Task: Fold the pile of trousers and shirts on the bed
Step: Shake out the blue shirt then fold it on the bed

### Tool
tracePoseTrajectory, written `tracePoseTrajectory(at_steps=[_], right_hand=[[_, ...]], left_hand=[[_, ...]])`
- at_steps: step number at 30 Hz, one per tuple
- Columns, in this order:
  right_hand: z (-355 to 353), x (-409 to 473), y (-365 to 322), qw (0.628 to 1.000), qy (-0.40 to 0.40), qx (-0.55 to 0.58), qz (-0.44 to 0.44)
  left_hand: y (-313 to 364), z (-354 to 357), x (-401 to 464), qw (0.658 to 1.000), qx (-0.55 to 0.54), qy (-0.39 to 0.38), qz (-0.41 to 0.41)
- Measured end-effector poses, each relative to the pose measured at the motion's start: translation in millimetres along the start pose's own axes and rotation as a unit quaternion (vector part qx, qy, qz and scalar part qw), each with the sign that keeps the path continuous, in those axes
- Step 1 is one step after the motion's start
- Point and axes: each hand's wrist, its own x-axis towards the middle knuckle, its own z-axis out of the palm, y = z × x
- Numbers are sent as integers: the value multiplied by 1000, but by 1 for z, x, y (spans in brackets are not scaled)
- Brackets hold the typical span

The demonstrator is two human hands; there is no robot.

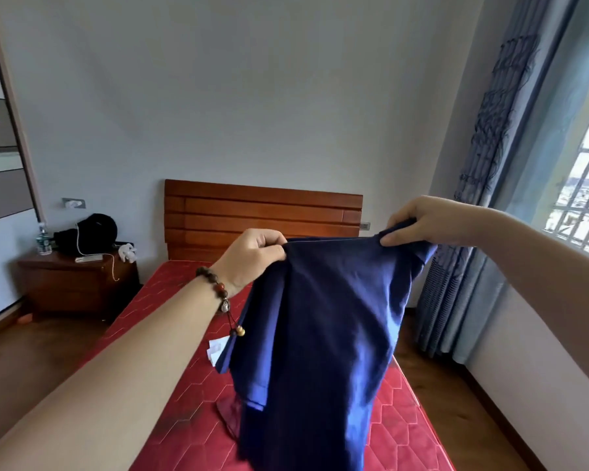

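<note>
A dark blue garment (pixel 320 334) hangs in the air over the red quilted bed (pixel 405 419). My left hand (pixel 252 256), with a bead bracelet on its wrist, pinches the top edge at the left. My right hand (pixel 422 222) grips the same top edge at the right, so the cloth is stretched between them and drapes down to the mattress. A dark red piece of cloth (pixel 230 411) lies on the bed, partly hidden behind the blue garment. A small white item (pixel 216 348) lies on the mattress just left of it.
A wooden headboard (pixel 262 215) stands at the far end of the bed. A nightstand (pixel 75 280) at the left carries a black bag, a bottle and a cable. Blue curtains (pixel 483 198) and a barred window (pixel 585 198) are at the right. Wooden floor runs along both sides.
</note>
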Motion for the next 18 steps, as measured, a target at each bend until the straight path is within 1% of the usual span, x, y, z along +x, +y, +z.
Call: tracePoseTrajectory(at_steps=[2,3,7,9,12,15,18], right_hand=[[2,-1,2,999,-24,-17,12],[4,0,2,999,-22,-21,13],[6,9,1,999,44,-29,-4],[7,14,1,997,64,-49,-21],[8,19,0,993,85,-75,-26],[7,23,-8,983,123,-123,-51],[5,25,-21,983,152,-84,-64]], left_hand=[[6,-7,3,999,32,-1,9],[7,-9,3,998,63,0,18],[2,-9,-4,975,209,-18,70],[-6,-8,-9,966,247,-15,74],[-16,-9,-12,958,274,10,87],[-26,-5,-18,959,265,38,95],[-40,11,-29,954,275,59,107]])
